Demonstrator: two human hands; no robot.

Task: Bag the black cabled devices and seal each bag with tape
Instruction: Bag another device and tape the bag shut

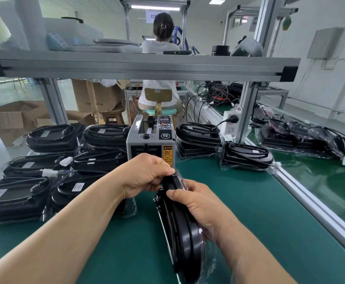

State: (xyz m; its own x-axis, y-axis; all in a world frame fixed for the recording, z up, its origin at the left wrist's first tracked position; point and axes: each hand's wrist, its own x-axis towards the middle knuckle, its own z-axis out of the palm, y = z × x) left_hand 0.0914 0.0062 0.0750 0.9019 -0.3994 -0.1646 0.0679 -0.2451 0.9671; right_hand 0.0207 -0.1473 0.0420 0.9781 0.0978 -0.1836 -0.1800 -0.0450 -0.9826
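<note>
Near the middle of the green bench (249, 201), both hands grip one black cabled device (179, 226) stood on edge in its clear bag (210, 261): the left hand (145, 175) pinches the top, the right hand (200, 203) wraps its rim. It looks rigid and fairly light under slippery film, so holding the hard rim seems best. The tape dispenser (150, 140) behind reads "CAUTION".

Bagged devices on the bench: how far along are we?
Done, apparently: six bagged devices stacked at left. In hand: the left hand and right hand hold a device on edge in clear plastic, before the tape dispenser. Left: devices at right; their sealing is unclear.
</note>
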